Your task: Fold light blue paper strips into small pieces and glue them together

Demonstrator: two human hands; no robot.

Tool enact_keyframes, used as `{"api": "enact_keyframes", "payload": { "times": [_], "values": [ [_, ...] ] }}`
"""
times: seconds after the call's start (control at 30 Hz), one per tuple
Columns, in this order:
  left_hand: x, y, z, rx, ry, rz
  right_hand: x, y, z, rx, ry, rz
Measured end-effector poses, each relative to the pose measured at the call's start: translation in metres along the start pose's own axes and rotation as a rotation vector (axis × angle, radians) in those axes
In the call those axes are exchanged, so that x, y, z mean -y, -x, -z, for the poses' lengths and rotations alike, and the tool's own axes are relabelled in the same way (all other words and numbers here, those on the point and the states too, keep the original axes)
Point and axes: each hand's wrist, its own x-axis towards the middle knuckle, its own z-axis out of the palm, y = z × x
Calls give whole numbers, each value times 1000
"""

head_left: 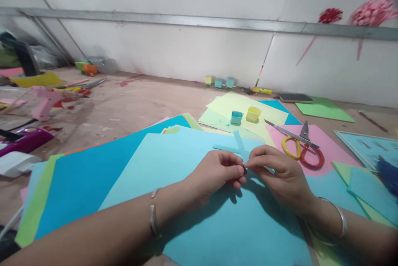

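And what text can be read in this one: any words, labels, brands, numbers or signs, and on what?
None that can be read.
Framed light blue sheet, right: small dark marks, too blurred to tell whether any are writing.
Yellow tube by the wall: dark marks, too small to read.
White adapter, left: no legible print.
Scissors: no brand legible.

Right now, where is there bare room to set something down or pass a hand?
Widest is the tabletop beyond the dark blue sheet, between the pink glue gun and the small cubes by the wall. The pale blue sheet is bare left of the left hand. It is crowded around the scissors and the glue gun.
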Motion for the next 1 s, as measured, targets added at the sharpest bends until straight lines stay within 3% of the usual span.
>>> {"api": "enact_keyframes", "payload": {
  "times": [0.33, 0.47, 0.57, 0.67, 0.77, 1.0],
  "values": [
    [-3, 1, -5, -90, -145, -112, 1, 1, -3, 20, 38, -6],
    [-8, 3, -8, -91, -121, -72, 1, 3, -4, 3, 53, 9],
    [-11, 4, -8, -96, -98, -36, -2, 5, -4, -52, 83, -68],
    [-10, 3, -4, -78, -72, -22, -2, 5, -3, -3, 43, -133],
    [-5, -1, 3, -13, -3, -3, -1, 2, 1, 74, -32, -42],
    [-2, -4, 9, 32, 26, -20, -2, 0, 1, 22, 51, 126]
  ]
}}
